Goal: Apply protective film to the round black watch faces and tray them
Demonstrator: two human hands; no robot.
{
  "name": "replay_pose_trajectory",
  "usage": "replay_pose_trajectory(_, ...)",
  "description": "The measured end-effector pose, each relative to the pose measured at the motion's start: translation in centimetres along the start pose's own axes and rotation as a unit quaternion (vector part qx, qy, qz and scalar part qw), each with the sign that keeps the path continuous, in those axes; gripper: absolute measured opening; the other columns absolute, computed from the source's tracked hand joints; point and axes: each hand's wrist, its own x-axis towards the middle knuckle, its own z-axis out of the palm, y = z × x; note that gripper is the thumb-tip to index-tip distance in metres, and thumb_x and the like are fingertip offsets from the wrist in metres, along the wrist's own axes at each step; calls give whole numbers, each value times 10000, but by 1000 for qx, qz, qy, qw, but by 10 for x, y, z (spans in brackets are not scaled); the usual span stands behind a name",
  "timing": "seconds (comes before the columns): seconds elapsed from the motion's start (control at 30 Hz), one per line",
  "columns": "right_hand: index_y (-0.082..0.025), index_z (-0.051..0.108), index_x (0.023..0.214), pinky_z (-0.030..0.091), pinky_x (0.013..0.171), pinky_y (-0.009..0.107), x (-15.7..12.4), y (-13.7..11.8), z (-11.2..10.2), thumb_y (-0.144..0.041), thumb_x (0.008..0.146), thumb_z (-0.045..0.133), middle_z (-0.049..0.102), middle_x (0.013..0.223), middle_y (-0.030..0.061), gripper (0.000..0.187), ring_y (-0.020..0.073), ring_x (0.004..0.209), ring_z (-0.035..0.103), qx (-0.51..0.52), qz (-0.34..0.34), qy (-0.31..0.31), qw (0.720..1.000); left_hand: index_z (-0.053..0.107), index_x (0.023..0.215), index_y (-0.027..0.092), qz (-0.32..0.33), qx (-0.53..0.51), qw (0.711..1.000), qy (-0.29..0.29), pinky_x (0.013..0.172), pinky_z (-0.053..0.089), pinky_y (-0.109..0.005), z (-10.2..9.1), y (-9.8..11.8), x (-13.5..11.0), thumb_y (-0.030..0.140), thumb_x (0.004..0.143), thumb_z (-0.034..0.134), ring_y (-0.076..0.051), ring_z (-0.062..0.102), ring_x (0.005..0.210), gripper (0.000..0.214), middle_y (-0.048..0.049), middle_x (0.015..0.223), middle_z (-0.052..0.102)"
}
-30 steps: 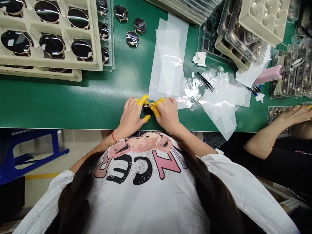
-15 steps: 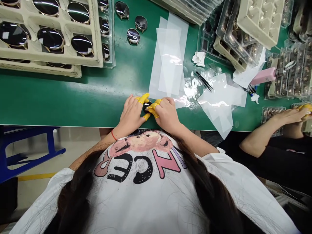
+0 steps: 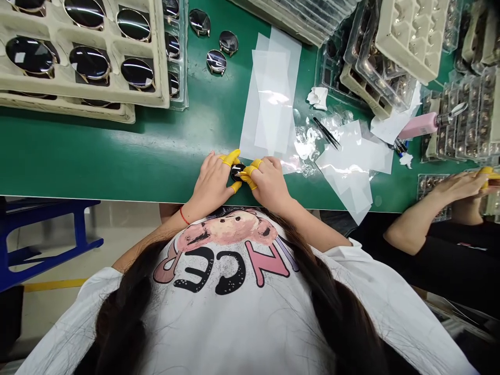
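At the near edge of the green table (image 3: 97, 156), left hand (image 3: 211, 182) and right hand (image 3: 269, 183) facing each other, both grips narrow and pinching a round dark lens (image 3: 237, 172) between them. Yellow finger cots (image 3: 233, 156) on the fingers at its rim; red string (image 3: 183, 216) around the left wrist. Best handling, as a judgement: light, even pressure at the edge only, cotted fingers well off the glossy face.

Just beyond the hands, overlapping sheets of translucent film (image 3: 269, 94); to the right, fine tweezers (image 3: 327, 133) on crumpled clear plastic (image 3: 308, 143). Farther off, three small lenses (image 3: 216, 61), a pulp tray (image 3: 156, 62) of dark oval lenses at left, and a pink-handled tool (image 3: 417, 126) at right, near a co-worker's hand (image 3: 457, 187).

Compared with a second ago: more lens face showing between the fingers, whole view slightly shifted.
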Motion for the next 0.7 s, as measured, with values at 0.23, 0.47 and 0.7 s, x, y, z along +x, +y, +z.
replay_pose_trajectory(0.23, -175, 639, 945, 276, 959, 391, 30, -1, 1, -97, 948, 429, 657, 964, 82, 224, 241, 967, 501, -30, 25, -47, 998, 462, 1350, 108, -3, 17, 1000, 4, 1232, 293, -565, 3, -2, 1, 249, 842, 681, -299, 523, 1265, 571, -133, 1205, 601)
replay_pose_trajectory(0.47, -198, 605, 918, 271, 1057, 429, 34, 20, 5, -136, 947, 451, 646, 945, 63, 168, 237, 973, 506, -4, -10, 4, 1000, 433, 1376, 87, 7, 28, 1000, 13, 1226, 291, -568, 5, -6, 0, 265, 820, 720, -313, 531, 1252, 651, -143, 1209, 605)
replay_pose_trajectory(0.7, -222, 407, 733, 400, 803, 384, 13, 63, 13, -297, 943, 503, 538, 779, 45, 243, 201, 761, 458, 126, 140, 64, 980, 332, 1465, 124, 18, 3, 1000, 15, 1230, 263, -558, 1, -4, 0, 225, 856, 680, -292, 538, 1242, 709, -109, 1273, 628)
